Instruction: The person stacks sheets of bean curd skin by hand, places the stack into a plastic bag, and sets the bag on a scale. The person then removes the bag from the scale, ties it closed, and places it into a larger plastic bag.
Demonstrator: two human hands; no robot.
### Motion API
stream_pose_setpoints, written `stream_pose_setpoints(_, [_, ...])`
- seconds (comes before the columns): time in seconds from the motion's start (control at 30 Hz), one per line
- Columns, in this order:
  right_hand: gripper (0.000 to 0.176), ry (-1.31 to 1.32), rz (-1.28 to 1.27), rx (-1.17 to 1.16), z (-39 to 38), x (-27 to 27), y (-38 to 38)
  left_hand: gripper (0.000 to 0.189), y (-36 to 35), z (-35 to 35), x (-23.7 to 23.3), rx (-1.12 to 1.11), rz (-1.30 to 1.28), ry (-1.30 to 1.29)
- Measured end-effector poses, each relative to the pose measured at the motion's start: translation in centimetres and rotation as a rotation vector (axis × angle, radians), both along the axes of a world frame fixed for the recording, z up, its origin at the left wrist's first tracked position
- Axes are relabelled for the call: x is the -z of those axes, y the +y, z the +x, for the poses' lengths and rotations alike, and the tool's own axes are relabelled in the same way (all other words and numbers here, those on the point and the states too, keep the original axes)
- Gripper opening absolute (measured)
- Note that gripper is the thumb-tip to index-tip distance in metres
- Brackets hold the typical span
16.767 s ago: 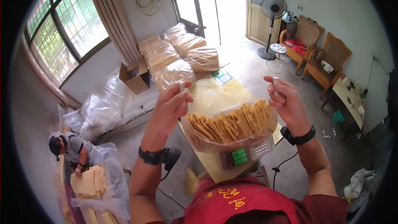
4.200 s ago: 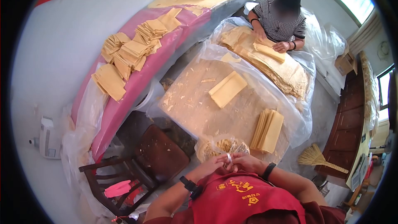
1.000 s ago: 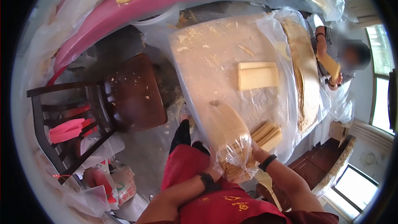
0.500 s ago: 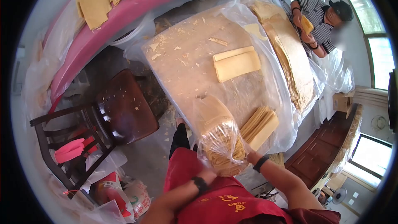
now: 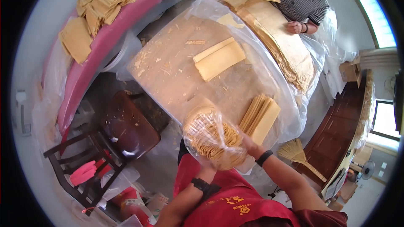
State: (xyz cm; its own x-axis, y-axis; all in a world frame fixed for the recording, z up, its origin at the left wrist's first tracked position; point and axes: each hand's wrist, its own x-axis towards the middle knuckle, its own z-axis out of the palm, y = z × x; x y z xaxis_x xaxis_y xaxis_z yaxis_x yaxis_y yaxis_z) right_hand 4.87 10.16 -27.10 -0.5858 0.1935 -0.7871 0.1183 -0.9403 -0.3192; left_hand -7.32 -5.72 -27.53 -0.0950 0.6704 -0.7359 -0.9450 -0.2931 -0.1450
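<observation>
A clear plastic bag (image 5: pixel 219 138) packed with thin, folded yellow sheets that look like tofu skin is tilted at the table's near edge. Its bunched end faces me, showing wavy folded edges. My right hand (image 5: pixel 251 146) grips the bag's plastic on the right side. At the lower left my left hand (image 5: pixel 207 164) holds the bag from below, its fingers mostly hidden. Just beyond my right hand lies a stack of folded sheets (image 5: pixel 260 117). Farther out, a flat folded bundle (image 5: pixel 219 59) rests on the table (image 5: pixel 168 80).
A co-worker (image 5: pixel 290 0) handles a sheet over a large pile of sheets (image 5: pixel 273 33) across the table. A dark wooden chair (image 5: pixel 130 126) stands at left. More folded sheets (image 5: pixel 101 6) lie on a pink surface (image 5: pixel 113 29). A broom (image 5: pixel 296 153) lies at right.
The bag has tipped, so more of its folded contents face me. My left hand has moved up against it. The co-worker has lowered their hands to the pile, and my view has shifted.
</observation>
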Motion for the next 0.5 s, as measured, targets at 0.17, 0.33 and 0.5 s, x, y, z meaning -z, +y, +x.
stream_pose_setpoints(0.17, [0.064,-0.002,0.165,-0.267,-1.4,-1.8,1.7,0.056,0.6,-1.3,0.6,0.071,-0.103,0.154])
stream_pose_setpoints(0.33, [0.063,0.131,0.524,-0.258,-3.3,-1.3,-0.3,0.062,0.6,-4.0,0.5,0.126,-0.073,0.275])
stream_pose_setpoints(0.5, [0.065,-0.006,0.701,-0.306,-3.9,1.2,0.7,0.065,-1.2,-7.2,2.2,0.363,-0.198,0.425])
